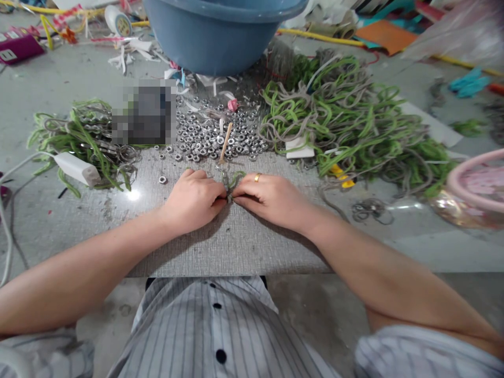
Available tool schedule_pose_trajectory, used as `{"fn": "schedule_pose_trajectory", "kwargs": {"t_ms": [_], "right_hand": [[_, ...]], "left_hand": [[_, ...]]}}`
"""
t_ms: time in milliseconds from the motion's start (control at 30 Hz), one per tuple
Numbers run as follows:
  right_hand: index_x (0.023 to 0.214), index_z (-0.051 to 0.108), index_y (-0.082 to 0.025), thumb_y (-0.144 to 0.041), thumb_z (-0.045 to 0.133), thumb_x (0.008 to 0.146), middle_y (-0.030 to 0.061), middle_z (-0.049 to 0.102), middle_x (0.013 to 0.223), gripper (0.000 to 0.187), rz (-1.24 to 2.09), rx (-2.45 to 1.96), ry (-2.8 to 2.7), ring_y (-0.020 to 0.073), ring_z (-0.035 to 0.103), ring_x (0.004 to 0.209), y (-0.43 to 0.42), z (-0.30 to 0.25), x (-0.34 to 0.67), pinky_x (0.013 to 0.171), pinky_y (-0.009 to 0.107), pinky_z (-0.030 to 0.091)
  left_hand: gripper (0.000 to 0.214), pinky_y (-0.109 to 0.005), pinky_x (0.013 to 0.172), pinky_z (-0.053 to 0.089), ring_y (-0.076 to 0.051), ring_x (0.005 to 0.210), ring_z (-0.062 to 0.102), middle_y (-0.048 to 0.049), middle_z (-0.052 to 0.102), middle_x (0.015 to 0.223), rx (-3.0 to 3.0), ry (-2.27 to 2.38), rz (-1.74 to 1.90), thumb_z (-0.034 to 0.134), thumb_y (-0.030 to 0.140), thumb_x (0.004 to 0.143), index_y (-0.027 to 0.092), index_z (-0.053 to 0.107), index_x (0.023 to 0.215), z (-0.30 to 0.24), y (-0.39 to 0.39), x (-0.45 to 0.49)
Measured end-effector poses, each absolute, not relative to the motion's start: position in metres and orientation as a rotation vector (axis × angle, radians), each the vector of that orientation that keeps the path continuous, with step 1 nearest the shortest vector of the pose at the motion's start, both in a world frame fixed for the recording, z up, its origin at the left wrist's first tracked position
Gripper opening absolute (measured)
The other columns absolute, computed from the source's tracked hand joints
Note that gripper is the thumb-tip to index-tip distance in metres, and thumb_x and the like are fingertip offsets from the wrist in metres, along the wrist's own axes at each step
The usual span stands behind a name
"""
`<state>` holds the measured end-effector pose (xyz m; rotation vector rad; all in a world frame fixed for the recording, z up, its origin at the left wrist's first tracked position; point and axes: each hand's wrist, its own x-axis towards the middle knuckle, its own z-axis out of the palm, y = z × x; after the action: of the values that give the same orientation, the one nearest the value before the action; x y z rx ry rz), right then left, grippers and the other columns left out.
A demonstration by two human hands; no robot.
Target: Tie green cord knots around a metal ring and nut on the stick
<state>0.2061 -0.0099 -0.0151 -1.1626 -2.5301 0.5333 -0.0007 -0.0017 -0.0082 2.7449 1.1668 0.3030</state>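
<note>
Evidently busy hands: the left hand (197, 202) and the right hand (271, 199) met nearly fingertip to fingertip above the counter (252, 254), each pinching a small piece of work between thumb and forefinger.
Cord in work: a short green cord (237, 177) showed just beyond the fingertips; with both hands engaged on it, it was judged unfinished.
Loose nuts: a broad scatter of metal nuts (231, 141) lay ahead of the hands, and a single nut (163, 179) lay apart, near the left hand; judging by their number, plenty of stock remained.
Large cord heap: green and grey cords (346, 121) were piled beyond and to the right of the right hand; whether worked or raw could not be established.
Smaller bundle: cords with metal parts among them (79, 126) lay beyond and to the left of the left hand, possibly completed pieces, unconfirmed.
Pinched part: the fingers covered it, so whether it included a nut could not be told.
Blue basin: the basin (212, 39), beyond the nuts, was cut off above, its contents unseen.
Pixelated block: a blurred patch (148, 115) beside the smaller bundle concealed whatever lay there.
</note>
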Motion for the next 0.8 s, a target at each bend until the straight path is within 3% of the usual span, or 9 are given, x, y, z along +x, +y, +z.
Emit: {"fn": "schedule_pose_trajectory", "kwargs": {"t_ms": [267, 467, 800], "right_hand": [[0.087, 0.068, -0.018, -0.025, 0.056, 0.091, 0.0045, 0.069, 0.083, 0.015, 0.577, -1.191, -2.448, 0.0167, 0.062, 0.076, -0.011, -0.017, 0.201, 0.069, 0.028, 0.043], [0.096, 0.066, -0.017, -0.022, 0.054, 0.089, 0.0070, 0.069, 0.090, 0.015, 0.541, -1.170, -2.460, 0.0182, 0.062, 0.079, -0.013, -0.014, 0.200, 0.070, 0.029, 0.043], [0.101, 0.066, -0.017, -0.030, 0.053, 0.093, 0.0095, 0.067, 0.098, 0.021, 0.582, -1.201, -2.530, 0.0211, 0.064, 0.086, -0.015, -0.014, 0.200, 0.075, 0.031, 0.046]], "left_hand": [[0.016, -0.035, 0.071, 0.034, -0.021, 0.075, 0.059, -0.0024, 0.069, 0.068, 2.758, 1.179, 0.274, 0.058, 0.023, 0.086, 0.017, 0.071, 0.080, -0.009, -0.003, 0.001], [0.017, -0.033, 0.068, 0.033, -0.019, 0.074, 0.057, -0.0025, 0.067, 0.068, 2.799, 1.108, 0.380, 0.055, 0.021, 0.084, 0.018, 0.068, 0.074, -0.013, -0.002, -0.003], [0.016, -0.032, 0.072, 0.045, -0.018, 0.074, 0.058, -0.0041, 0.063, 0.073, 2.603, 1.024, 0.320, 0.052, 0.017, 0.080, 0.016, 0.068, 0.075, 0.001, 0.001, -0.006]]}}
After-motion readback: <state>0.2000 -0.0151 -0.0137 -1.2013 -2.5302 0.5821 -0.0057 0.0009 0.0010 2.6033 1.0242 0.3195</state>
